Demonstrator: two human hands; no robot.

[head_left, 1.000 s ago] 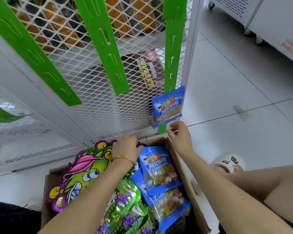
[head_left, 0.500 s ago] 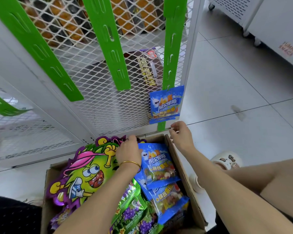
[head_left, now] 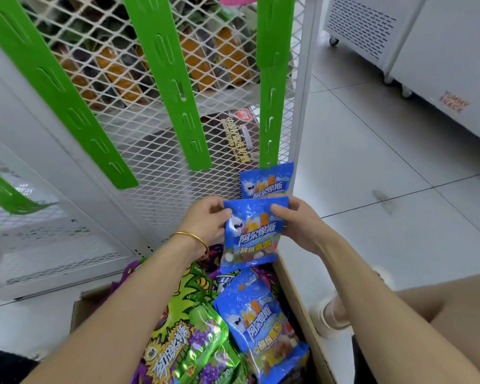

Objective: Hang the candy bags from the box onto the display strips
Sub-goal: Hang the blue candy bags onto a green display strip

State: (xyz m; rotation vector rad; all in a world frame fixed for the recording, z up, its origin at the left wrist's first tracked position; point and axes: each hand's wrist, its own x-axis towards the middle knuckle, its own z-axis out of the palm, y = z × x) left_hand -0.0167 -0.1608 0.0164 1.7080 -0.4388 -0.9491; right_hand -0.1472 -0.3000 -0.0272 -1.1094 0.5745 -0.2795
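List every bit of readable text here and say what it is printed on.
"YUMMY SNACK": white cabinet.
"阿尔卑斯": held blue bag, hung blue bag, boxed blue bag.
"30": green grape bag; its big characters are too distorted.
Dark box: print too blurred.

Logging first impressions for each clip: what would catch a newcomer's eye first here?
First, the blue candy bag at centre, held up by its top corners between the left hand and right hand. Next, the bright green display strips slanting across the white mesh rack, the rightmost already carrying one hung blue bag.
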